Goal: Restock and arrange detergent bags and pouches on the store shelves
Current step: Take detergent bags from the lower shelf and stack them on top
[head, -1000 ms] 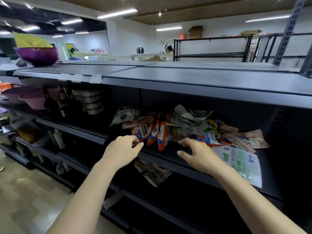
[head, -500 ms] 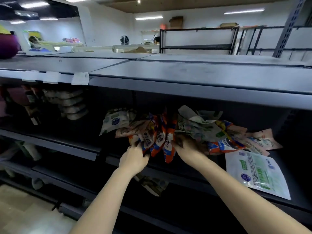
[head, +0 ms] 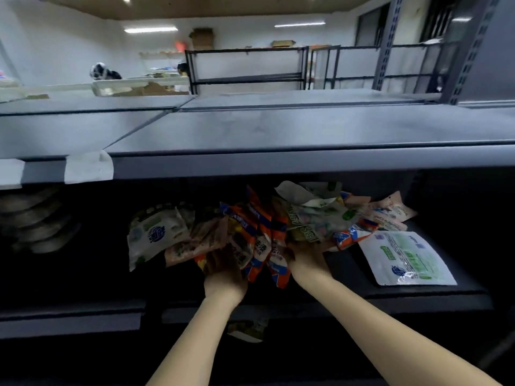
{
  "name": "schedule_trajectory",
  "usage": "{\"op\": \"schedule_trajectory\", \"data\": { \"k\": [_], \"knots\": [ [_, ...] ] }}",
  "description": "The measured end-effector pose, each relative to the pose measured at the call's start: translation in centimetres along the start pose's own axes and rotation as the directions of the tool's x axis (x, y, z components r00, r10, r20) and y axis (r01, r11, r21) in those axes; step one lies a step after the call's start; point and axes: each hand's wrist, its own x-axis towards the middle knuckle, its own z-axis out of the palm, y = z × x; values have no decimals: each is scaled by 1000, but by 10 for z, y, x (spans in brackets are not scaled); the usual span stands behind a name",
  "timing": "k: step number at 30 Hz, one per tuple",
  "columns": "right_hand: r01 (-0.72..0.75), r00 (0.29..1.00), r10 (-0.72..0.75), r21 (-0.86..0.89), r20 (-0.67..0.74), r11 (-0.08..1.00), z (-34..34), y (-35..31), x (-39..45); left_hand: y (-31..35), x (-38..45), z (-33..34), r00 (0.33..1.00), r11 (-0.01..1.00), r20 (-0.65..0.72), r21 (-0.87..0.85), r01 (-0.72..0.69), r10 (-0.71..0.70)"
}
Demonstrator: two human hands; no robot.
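Note:
A heap of detergent pouches lies on the dark middle shelf (head: 418,295). In its middle stands a bunch of orange-and-blue pouches (head: 260,232). My left hand (head: 223,271) grips their lower ends from the left. My right hand (head: 305,261) is pushed in on their right, its fingers hidden under green-and-white pouches (head: 315,221). Left of the heap leans a white pouch with a blue logo (head: 156,234), beside a pinkish pouch (head: 200,240). A flat white-and-green pouch (head: 407,259) lies alone to the right, with pink pouches (head: 390,213) behind it.
The grey top shelf (head: 278,135) overhangs the heap closely, with white paper tags (head: 89,167) on its front edge. Pale stacked containers (head: 36,221) sit in shadow at far left. One pouch (head: 245,330) lies on the shelf below. A perforated upright (head: 471,51) rises at right.
Both hands have gone from the shelf's front edge into the heap, closing in on the orange-and-blue pouches. My head has come closer and the view has shifted right.

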Motion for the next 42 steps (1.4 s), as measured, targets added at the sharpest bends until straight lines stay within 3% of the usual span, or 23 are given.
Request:
{"op": "schedule_trajectory", "data": {
  "k": [9,12,15,18,22,28,31,33,36,39,42],
  "knots": [
    [61,995,-41,226,-94,972,-11,17,-48,11,2,2,998,991,-59,130,15,-7],
    [-32,996,55,311,-66,950,-5,17,-57,10,2,4,998,992,-58,124,16,-9],
    [-194,981,175,361,84,912,3,9,-45,7,5,6,997,989,-78,149,22,-10],
    [-215,976,214,290,36,933,0,7,-33,0,5,11,988,984,-153,180,-6,34],
    [-219,971,236,287,-26,933,-2,13,-49,-3,-3,9,984,994,-177,107,-16,35],
    [-178,962,255,482,-97,858,-9,20,-86,-32,-23,-1,949,983,-293,-108,-149,112],
    [-125,955,248,536,-163,835,-13,18,-100,-49,-27,-13,931,873,-339,-404,-273,134],
    [-109,949,255,562,-188,820,-17,18,-108,-56,-33,-20,941,803,-332,-542,-247,65],
    [-113,946,261,560,-191,821,-22,18,-117,-59,-48,-22,902,831,-430,-512,-220,-27],
    [-130,946,270,554,-180,822,-27,18,-125,-47,-71,-19,817,881,-576,-400,-252,-27],
    [-141,934,307,600,-183,788,-32,14,-136,-29,-87,-27,778,905,-626,-363,-223,-60]
  ]
}}
